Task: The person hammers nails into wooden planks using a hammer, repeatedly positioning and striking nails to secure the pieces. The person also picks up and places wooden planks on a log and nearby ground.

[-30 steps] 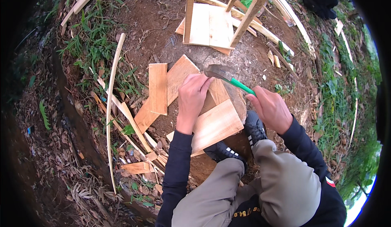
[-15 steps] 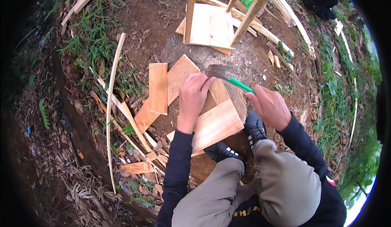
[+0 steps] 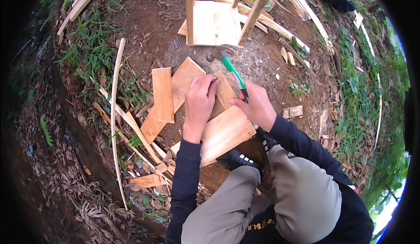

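Observation:
In my right hand (image 3: 258,105) is a claw hammer (image 3: 232,71) with a green and black handle, gripped low. Its metal head is raised forward of my left hand (image 3: 199,99). The thumb and fingertips of that hand are pinched together above a narrow board (image 3: 225,88); a small dark bit shows at the tips, too small to name. Between my forearms lies a wider pale board (image 3: 229,131), tilted, over the near end of the narrow one. Two more boards cross at the left, a short plank (image 3: 163,96) over a longer one (image 3: 186,80).
Ahead stands a pale wooden panel (image 3: 203,25) with upright legs (image 3: 256,14). Long thin strips (image 3: 115,121) lie at the left and far side. A small wood block (image 3: 292,112) rests on the soil at the right. My shoes (image 3: 238,158) are close to the boards.
The hammer has swung up and away from my left fingertips, its head now farther forward. My right hand has moved left and forward. My left hand stays pinched near the narrow board.

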A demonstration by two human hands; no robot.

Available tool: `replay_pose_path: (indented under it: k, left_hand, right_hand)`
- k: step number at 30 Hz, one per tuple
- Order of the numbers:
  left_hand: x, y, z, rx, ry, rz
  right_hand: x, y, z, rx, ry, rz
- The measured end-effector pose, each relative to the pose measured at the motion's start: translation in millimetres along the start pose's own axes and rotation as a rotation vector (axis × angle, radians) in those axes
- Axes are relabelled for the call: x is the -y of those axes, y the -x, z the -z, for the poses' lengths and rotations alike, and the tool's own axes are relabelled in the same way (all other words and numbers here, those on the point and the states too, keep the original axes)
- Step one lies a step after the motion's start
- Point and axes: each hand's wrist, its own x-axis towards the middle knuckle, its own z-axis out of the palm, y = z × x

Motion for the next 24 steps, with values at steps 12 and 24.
replay_pose_path:
  k: [12, 24]
  left_hand:
    - [-3, 7, 0, -0.118, 0.223, 0.234]
    - [12, 64, 121, -0.371, 0.514, 0.703]
  right_hand:
    - [-5, 3, -3, -0.007, 0.013, 0.034]
    - [-63, 36, 50, -0.179, -0.149, -0.351]
